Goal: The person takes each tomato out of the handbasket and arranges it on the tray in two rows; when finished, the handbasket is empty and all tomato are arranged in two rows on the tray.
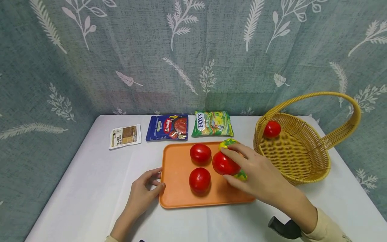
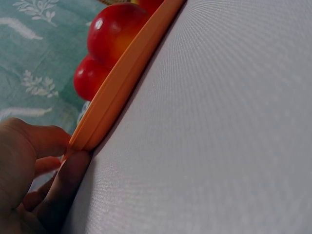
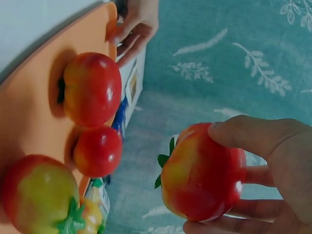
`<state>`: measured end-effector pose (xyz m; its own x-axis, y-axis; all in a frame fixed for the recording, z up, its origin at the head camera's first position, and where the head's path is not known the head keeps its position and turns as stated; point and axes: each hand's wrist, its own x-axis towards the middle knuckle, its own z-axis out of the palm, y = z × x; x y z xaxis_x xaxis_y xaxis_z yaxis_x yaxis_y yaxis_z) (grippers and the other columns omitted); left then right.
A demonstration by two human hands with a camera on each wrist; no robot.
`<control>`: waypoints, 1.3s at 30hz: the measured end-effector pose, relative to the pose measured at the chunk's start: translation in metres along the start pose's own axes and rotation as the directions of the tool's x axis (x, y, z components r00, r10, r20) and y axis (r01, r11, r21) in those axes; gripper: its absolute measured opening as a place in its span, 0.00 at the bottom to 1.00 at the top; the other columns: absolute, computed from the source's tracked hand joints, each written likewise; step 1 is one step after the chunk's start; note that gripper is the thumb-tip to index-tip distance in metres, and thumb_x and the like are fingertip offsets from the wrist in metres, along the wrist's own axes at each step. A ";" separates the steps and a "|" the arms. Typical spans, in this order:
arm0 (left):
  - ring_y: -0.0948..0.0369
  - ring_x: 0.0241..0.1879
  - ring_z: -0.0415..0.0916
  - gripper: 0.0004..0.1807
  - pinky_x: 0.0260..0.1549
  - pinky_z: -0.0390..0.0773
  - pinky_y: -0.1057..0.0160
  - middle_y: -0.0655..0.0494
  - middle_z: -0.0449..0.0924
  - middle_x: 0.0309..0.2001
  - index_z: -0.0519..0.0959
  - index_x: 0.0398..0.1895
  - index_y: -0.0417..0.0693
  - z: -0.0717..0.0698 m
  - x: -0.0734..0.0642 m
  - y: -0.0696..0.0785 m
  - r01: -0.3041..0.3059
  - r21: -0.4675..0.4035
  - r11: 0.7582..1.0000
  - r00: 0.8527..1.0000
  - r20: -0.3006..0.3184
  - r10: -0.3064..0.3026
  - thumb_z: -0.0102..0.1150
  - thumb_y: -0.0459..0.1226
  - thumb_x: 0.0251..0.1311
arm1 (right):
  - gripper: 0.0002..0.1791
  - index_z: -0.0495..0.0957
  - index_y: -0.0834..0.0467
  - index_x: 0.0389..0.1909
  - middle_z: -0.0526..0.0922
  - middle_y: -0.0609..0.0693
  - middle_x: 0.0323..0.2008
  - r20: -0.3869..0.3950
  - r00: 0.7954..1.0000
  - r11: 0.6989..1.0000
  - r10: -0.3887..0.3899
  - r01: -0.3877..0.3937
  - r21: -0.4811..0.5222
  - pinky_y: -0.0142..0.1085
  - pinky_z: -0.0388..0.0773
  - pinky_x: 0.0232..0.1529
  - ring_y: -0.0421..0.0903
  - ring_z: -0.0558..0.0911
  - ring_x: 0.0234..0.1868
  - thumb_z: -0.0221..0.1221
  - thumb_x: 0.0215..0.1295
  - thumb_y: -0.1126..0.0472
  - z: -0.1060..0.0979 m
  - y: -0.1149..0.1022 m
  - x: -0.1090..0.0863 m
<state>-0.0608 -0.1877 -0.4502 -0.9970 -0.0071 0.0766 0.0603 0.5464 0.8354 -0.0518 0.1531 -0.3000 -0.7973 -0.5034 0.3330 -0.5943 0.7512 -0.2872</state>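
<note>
My right hand [image 1: 260, 174] grips a red tomato [image 1: 224, 164] with a yellowish patch and green leaves, fingers and thumb around its sides. In the right wrist view this tomato [image 3: 202, 173] is raised above the tray. At the left end of the orange tray [image 1: 176, 195], my left hand [image 1: 143, 190] pinches the rim between thumb and fingers. Two red tomatoes [image 1: 200, 180] sit near the tray's middle. Toward its right side are two more tomatoes with yellow skin and green tops [image 1: 227, 142], partly hidden behind my right hand and the held tomato.
A yellow wicker basket [image 1: 325, 164] with a tall handle stands at the right, one red tomato [image 1: 272, 129] inside. Behind the tray lie a blue Barilla pouch [image 1: 167, 127] and a green Fox's candy bag [image 1: 212, 124]. A white-and-brown packet [image 1: 125, 136] is farther left. A patterned curtain [image 1: 193, 67] hangs behind the table.
</note>
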 end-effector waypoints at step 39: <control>0.66 0.36 0.80 0.28 0.48 0.76 0.68 0.55 0.83 0.45 0.79 0.61 0.48 -0.003 0.000 -0.001 -0.017 -0.016 1.000 0.999 0.034 0.017 0.71 0.30 0.55 | 0.32 0.73 0.50 0.66 0.76 0.51 0.60 0.247 0.950 0.981 -0.194 0.185 0.060 0.46 0.79 0.52 0.47 0.76 0.58 0.66 0.63 0.44 0.075 -0.047 0.064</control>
<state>-0.0611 -0.1908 -0.4498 -0.9969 0.0306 0.0724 0.0775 0.5329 0.8426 -0.0834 0.0538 -0.3322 -0.6681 -0.7288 0.1502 -0.7364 0.6186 -0.2739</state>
